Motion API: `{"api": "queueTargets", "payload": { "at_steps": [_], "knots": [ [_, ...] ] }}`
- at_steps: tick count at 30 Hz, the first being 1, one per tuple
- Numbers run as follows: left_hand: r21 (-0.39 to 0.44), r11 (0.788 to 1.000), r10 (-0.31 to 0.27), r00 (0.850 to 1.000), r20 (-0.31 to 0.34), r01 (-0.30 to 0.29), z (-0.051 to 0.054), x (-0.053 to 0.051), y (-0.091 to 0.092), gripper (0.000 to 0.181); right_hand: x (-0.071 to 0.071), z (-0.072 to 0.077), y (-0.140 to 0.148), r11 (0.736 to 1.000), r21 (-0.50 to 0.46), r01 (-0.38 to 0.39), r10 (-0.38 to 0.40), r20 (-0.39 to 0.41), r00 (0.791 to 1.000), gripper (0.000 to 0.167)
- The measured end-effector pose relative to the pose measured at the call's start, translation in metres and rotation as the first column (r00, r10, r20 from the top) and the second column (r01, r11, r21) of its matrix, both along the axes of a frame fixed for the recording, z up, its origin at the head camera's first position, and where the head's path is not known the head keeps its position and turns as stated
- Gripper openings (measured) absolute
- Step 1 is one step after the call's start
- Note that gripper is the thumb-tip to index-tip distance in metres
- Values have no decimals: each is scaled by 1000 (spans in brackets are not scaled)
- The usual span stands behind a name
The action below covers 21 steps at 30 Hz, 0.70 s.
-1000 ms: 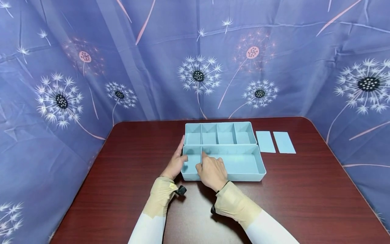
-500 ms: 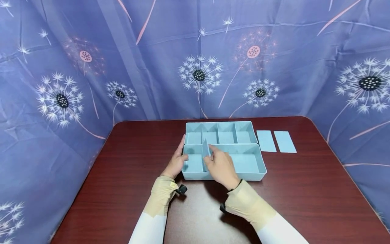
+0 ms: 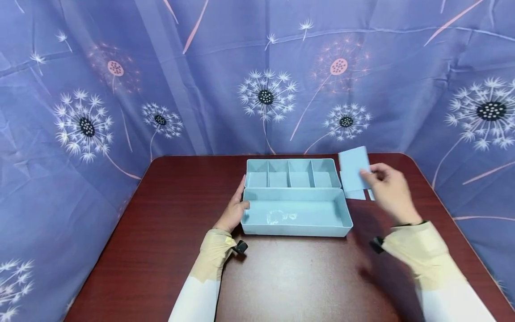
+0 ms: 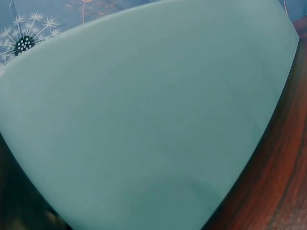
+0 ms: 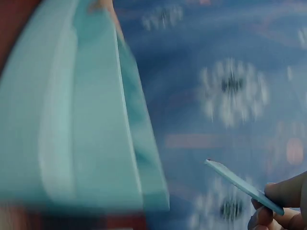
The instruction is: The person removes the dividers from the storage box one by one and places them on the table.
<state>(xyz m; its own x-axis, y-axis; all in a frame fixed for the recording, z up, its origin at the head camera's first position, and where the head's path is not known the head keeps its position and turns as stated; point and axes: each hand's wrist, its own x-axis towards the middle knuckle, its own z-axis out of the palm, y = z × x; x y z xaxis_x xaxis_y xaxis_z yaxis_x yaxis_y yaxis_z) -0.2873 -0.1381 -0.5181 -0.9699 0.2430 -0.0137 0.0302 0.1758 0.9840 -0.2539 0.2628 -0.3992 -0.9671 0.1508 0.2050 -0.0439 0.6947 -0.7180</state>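
In the head view my right hand (image 3: 390,190) pinches a light blue rectangular panel (image 3: 353,167) between thumb and fingers, raised to the right of the trays. The right wrist view shows that panel (image 5: 244,186) nearly edge-on in my fingers. My left hand (image 3: 232,212) grips the left end of the front tray (image 3: 295,230), thumb over its rim. This front tray has one long undivided space. Behind it stands the back tray (image 3: 257,181), split by upright dividers. The left wrist view is filled mostly by a tray wall (image 4: 144,110).
Behind the held panel, partly covered, two more light blue panels, one at the left (image 3: 356,195) and one at the right (image 3: 371,195), lie on the dark red table (image 3: 181,192). A patterned blue cloth (image 3: 217,80) hangs behind the table.
The divider that stood in the front tray is out of it, in my right hand, which has moved right to above the loose panels. My left hand keeps its place on the tray.
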Motion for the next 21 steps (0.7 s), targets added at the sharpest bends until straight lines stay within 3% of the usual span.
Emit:
{"api": "queueTargets", "payload": {
  "at_steps": [5,10,21],
  "knots": [
    [1,1000,-5,1000,-3,5,-1,0,0,100,-21,-18,79,988,76,131,-139,113,984,57],
    [5,1000,-10,1000,-4,10,-3,1,0,100,-31,-41,133,980,141,140,-170,227,959,64],
    [0,1000,-6,1000,-3,6,-3,0,-1,101,-37,-75,167,981,181,63,-125,351,928,69]
  ]
}}
